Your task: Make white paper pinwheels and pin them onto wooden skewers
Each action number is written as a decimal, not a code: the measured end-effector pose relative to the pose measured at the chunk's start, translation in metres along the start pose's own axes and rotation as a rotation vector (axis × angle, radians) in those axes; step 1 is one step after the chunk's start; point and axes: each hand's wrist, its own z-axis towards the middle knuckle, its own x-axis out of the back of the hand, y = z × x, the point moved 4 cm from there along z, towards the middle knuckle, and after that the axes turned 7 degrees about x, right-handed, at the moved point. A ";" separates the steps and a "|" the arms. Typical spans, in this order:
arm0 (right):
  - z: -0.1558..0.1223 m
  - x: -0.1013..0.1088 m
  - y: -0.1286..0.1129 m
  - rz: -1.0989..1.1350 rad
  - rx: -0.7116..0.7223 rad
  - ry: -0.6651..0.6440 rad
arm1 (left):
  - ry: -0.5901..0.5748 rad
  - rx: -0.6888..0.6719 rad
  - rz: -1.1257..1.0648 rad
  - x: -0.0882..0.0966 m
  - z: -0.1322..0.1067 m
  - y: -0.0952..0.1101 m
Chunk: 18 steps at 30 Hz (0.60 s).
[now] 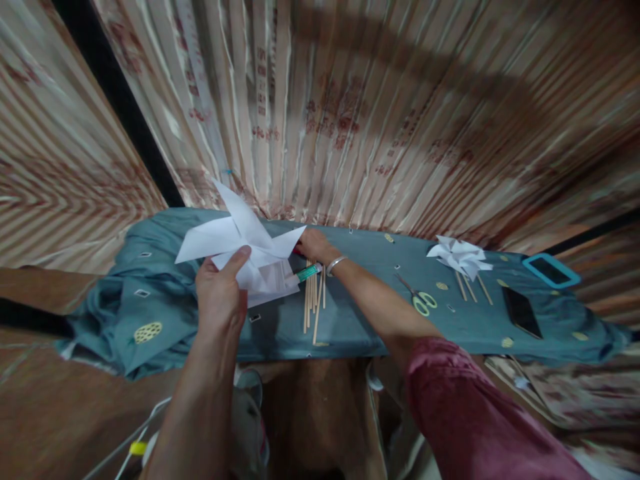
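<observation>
While the left hand point(220, 287) pinches a white paper pinwheel point(245, 230), the right hand point(316, 245), its grip hidden, sits near the desk's point(353, 337) far edge.

This looks like a curtained-off craft corner, perhaps in a home, though that is uncertain: pleated, printed curtains point(320, 170) hang behind a long counter point(360, 337) draped in pineapple-patterned fabric, black poles point(120, 103) flank it, and scissors point(419, 297), wooden sticks point(319, 307) and a paper pinwheel point(459, 253) lie there.
</observation>
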 end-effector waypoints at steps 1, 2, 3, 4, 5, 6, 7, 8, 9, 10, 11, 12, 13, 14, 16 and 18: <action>0.000 -0.001 0.000 -0.031 -0.006 -0.021 | 0.002 0.006 0.010 -0.001 -0.001 0.000; 0.001 -0.002 0.000 -0.076 -0.012 -0.054 | 0.003 0.013 0.016 -0.001 -0.001 0.000; 0.001 -0.004 0.000 -0.122 -0.019 -0.088 | 0.007 0.019 0.013 -0.002 -0.002 0.000; 0.001 -0.005 0.000 -0.156 -0.024 -0.110 | 0.012 0.023 0.007 -0.003 -0.003 0.000; 0.001 -0.006 0.000 -0.185 -0.029 -0.129 | 0.017 0.024 0.001 -0.004 -0.003 0.000; 0.000 -0.007 0.000 -0.209 -0.032 -0.146 | 0.024 0.027 -0.001 -0.005 -0.004 -0.001; 0.000 -0.007 0.000 -0.230 -0.034 -0.161 | 0.028 0.031 0.001 -0.005 -0.004 -0.001; -0.001 -0.008 -0.001 -0.247 -0.034 -0.175 | 0.026 0.035 0.005 -0.006 -0.004 -0.002; -0.001 -0.008 -0.001 -0.260 -0.034 -0.187 | 0.020 0.039 0.011 -0.007 -0.005 -0.003; -0.001 -0.008 -0.002 -0.270 -0.033 -0.197 | 0.013 0.043 0.017 -0.007 -0.005 -0.004; -0.001 -0.008 -0.002 -0.277 -0.031 -0.204 | 0.004 0.047 0.022 -0.008 -0.005 -0.004; 0.000 -0.007 -0.003 -0.282 -0.030 -0.210 | -0.006 0.051 0.024 -0.008 -0.005 -0.005; 0.000 -0.007 -0.003 -0.286 -0.027 -0.213 | -0.012 0.055 0.026 -0.009 -0.005 -0.005; 0.001 -0.007 -0.003 -0.288 -0.026 -0.215 | -0.013 0.061 0.027 -0.009 -0.005 -0.006; 0.003 -0.006 -0.002 -0.290 -0.028 -0.213 | -0.014 0.071 0.027 -0.009 -0.006 -0.007; 0.004 -0.007 -0.001 -0.297 -0.034 -0.212 | -0.018 0.077 0.028 -0.010 -0.008 -0.007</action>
